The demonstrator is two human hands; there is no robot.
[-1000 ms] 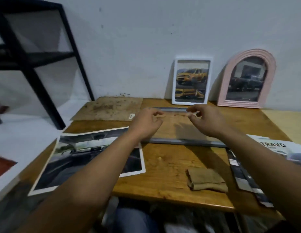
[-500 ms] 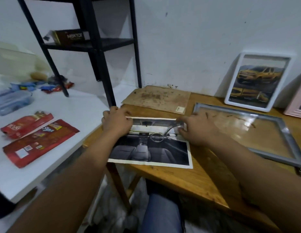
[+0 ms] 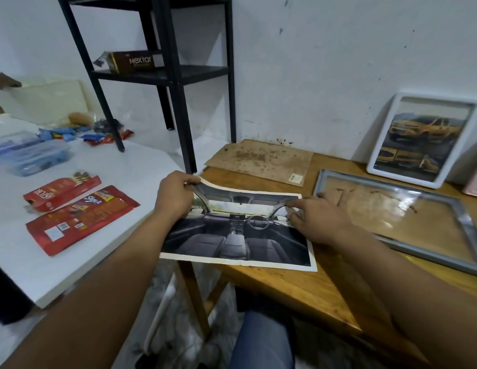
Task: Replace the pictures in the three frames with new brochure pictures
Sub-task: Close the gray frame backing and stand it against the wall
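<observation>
A brochure picture of a car interior [image 3: 240, 233] lies on the left end of the wooden table [image 3: 306, 286], overhanging its edge. My left hand [image 3: 176, 195] pinches the picture's far left corner and curls it up off the table. My right hand [image 3: 317, 222] rests on the picture's right edge, fingers on the paper. To the right, a grey frame [image 3: 463, 222] lies flat, with glass over it and no picture inside. A white frame [image 3: 421, 139] with yellow car pictures leans on the wall. A sliver of a pink frame [image 3: 475, 185] shows at the right edge.
A brown backing board [image 3: 261, 161] lies at the table's back left. A white table [image 3: 120, 187] on the left holds red snack wrappers [image 3: 80, 217], a plastic box [image 3: 35, 155] and a black shelf [image 3: 165, 73]. Another person's hand [image 3: 3, 79] shows at far left.
My hands left the grey frame and went left to the car interior picture. My left hand now lifts its far left corner, and the view has swung left.
</observation>
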